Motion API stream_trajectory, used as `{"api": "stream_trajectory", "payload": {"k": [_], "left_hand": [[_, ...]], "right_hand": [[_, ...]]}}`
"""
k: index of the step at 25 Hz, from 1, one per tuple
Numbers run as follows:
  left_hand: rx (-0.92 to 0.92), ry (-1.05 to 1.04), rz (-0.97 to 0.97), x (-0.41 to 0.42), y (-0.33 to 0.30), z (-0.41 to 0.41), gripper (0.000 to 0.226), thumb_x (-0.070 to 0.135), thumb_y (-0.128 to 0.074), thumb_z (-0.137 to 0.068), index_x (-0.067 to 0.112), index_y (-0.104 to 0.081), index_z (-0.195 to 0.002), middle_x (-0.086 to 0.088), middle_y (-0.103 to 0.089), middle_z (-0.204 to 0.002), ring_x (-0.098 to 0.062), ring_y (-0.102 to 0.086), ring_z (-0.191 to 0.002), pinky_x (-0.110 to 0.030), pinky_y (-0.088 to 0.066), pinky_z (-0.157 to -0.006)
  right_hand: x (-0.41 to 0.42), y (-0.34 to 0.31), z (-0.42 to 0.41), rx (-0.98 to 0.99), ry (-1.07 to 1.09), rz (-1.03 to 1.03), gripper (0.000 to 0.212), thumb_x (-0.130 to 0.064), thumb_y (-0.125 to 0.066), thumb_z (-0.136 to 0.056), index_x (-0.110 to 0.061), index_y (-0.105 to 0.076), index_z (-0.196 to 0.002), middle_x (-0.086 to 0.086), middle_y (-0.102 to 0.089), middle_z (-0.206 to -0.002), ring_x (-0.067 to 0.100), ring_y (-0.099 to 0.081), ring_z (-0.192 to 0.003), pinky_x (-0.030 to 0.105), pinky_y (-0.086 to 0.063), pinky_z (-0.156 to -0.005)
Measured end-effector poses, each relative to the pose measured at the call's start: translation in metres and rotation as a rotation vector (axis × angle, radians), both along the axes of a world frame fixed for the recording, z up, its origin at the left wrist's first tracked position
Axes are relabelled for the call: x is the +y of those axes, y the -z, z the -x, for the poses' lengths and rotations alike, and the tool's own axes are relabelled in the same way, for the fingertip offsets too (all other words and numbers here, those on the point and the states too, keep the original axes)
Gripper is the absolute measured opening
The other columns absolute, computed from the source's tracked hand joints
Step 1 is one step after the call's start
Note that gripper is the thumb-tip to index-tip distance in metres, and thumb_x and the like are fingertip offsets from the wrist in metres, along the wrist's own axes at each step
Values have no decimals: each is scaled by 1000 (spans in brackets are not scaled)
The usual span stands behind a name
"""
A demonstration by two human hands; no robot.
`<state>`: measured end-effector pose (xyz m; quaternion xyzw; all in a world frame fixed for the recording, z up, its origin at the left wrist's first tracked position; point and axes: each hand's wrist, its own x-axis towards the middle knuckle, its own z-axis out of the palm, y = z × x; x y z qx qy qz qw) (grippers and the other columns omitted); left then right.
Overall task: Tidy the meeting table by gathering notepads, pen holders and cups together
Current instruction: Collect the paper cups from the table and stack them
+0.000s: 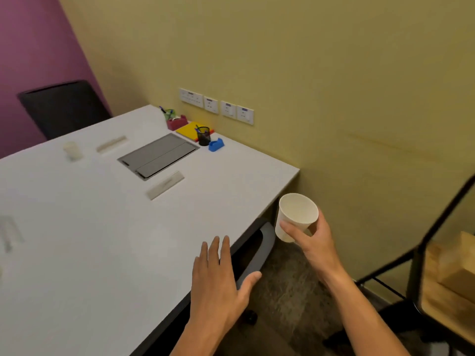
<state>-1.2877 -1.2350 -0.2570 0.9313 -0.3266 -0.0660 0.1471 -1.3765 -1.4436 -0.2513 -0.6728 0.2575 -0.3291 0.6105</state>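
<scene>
Cup: a white paper cup [295, 215], empty and tilted with its mouth toward the camera, held in the air at the lower right of centre, beyond the table's right edge and above the carpeted floor.
Right hand: the right hand [312, 241] grips the cup from below, fingers and thumb curled round its lower wall.
Left hand: the left hand [219, 278] is spread flat, palm down, fingers straight, over the table's near right edge; whether it touches the surface cannot be told.
Table: a white table [90, 240] fills the left half of the frame, with a grey cable hatch [159, 155] set into its top.
Far corner: a black mesh pen holder [203, 136] with pens stands against a yellow notepad [189, 129]; a blue tape dispenser [216, 145] sits just beside the holder, toward the right.
Further back: a green pen holder [169, 114] stands behind a dark red tape dispenser [177, 122], near the wall.
Upper left of table: a second pale cup [72, 150], blurred, well apart from the others.
Surroundings: a black chair [64, 106] at upper left, wall sockets [217, 105] on the yellow wall, a black-framed wooden shelf [447, 273] at right.
</scene>
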Motion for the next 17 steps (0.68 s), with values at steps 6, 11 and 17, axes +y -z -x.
{"api": "stream_trajectory", "payload": {"k": [6,11,17], "left_hand": [[23,-136,24,-23,7,-41,105,95,0,-68,35,16,-152,6,6,-166,-21,8,-152,-39,6,-117],[166,-167,107,-33,9,-48,96,91,-22,-75,40,0,-153,14,-14,-163,-11,-19,-148,-35,-24,-118],[478,-110,13,-42,3,-56,96,87,-37,-75,43,-5,-153,20,-12,-160,-6,-23,-143,-33,-27,-115]], "right_hand": [[-38,7,-102,23,-216,32,71,-52,-91,-64,-45,-56,-125,-13,-66,-122,6,-62,-113,22,-55,-82],[-57,17,-170,94,-328,70,76,-62,-87,-62,-46,-53,-128,-18,-63,-124,1,-59,-115,26,-49,-88],[-62,44,-237,211,-538,31,67,-51,-87,-66,-48,-53,-124,-25,-62,-117,-4,-58,-108,16,-51,-77]]}}
